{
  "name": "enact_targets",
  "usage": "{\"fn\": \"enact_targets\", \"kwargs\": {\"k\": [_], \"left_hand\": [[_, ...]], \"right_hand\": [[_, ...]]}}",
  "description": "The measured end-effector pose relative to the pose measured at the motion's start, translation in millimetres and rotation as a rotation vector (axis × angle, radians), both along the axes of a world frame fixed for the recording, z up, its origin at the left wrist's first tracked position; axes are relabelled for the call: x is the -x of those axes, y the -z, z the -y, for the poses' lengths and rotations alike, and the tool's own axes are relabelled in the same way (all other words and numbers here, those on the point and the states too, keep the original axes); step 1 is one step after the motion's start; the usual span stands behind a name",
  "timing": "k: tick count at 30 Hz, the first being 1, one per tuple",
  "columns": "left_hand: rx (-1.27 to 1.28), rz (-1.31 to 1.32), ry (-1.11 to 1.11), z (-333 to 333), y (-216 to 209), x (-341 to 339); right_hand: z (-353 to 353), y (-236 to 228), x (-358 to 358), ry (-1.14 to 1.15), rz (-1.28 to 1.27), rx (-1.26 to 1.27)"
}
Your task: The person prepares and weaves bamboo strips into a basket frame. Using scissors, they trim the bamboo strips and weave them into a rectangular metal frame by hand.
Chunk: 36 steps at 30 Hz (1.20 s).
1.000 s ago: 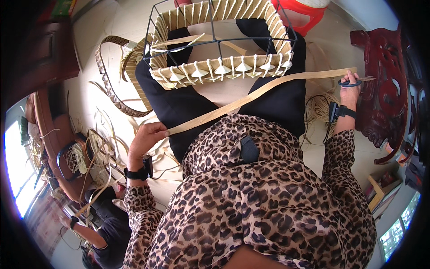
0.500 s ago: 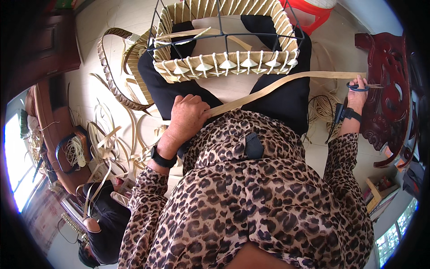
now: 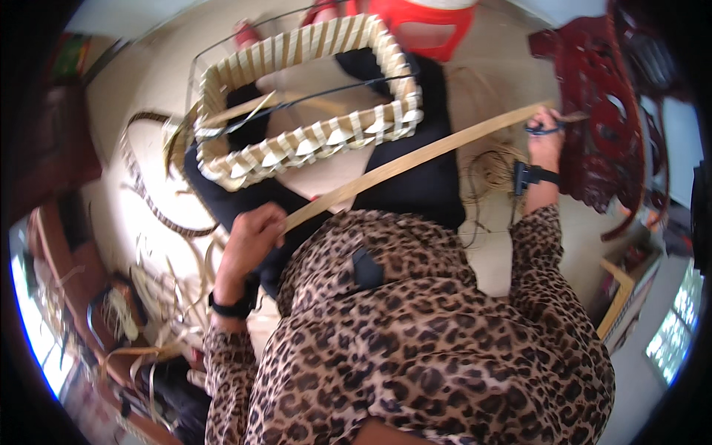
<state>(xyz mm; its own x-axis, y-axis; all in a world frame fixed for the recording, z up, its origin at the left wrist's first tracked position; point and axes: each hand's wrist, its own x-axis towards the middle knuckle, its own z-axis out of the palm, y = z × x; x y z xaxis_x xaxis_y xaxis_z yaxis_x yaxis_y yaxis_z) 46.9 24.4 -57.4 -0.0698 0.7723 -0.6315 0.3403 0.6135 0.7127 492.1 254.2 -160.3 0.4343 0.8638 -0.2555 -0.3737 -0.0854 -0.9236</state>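
Observation:
A long, flat tan strip (image 3: 415, 162) is stretched in a nearly straight slant across my lap. My left hand (image 3: 252, 236) is closed on its lower left end, close to my waist. At the upper right, my right hand (image 3: 546, 141) grips the other end along with a pair of dark-handled scissors (image 3: 544, 129), whose blades point right. Resting over my knees is a rectangular basket frame (image 3: 215, 167) of tan bands wrapped with pale cord. Black wire rods (image 3: 348, 90) run across it, and a few loose strip ends lie inside its opening.
Loose strips (image 3: 174, 278) lie on the floor at left, near a curved wrapped band (image 3: 133, 167). Coiled cord (image 3: 493, 172) sits by my right wrist, next to carved dark red furniture (image 3: 593, 111). A red stool (image 3: 430, 33) stands beyond the basket. Another person's dark clothing (image 3: 178, 389) shows lower left.
The view has shifted, so the basket appears farther left and tilted. The strip, which sagged in a curve, is now pulled straighter between my hands. Both hands keep their hold.

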Motion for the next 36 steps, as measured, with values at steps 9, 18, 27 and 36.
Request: {"fn": "enact_targets", "kwargs": {"k": [9, 18, 27, 36], "left_hand": [[0.182, 0.105, -0.114, 8.2, -7.3, 1.1], [0.172, 0.103, -0.129, 5.0, -12.5, -0.6], [-0.009, 0.293, -0.006, -36.7, -19.2, -30.6], [-0.187, 0.677, -0.112, -71.7, -19.1, -64.1]], "right_hand": [[0.7, -11.2, 20.5, 0.026, -0.075, -0.018], [-0.8, -17.7, 26.2, 0.006, 0.014, -0.012], [74.5, -111.0, 67.9, -0.656, 0.411, 0.062], [129.7, -149.9, 143.1, -1.669, 0.506, 0.161]]}}
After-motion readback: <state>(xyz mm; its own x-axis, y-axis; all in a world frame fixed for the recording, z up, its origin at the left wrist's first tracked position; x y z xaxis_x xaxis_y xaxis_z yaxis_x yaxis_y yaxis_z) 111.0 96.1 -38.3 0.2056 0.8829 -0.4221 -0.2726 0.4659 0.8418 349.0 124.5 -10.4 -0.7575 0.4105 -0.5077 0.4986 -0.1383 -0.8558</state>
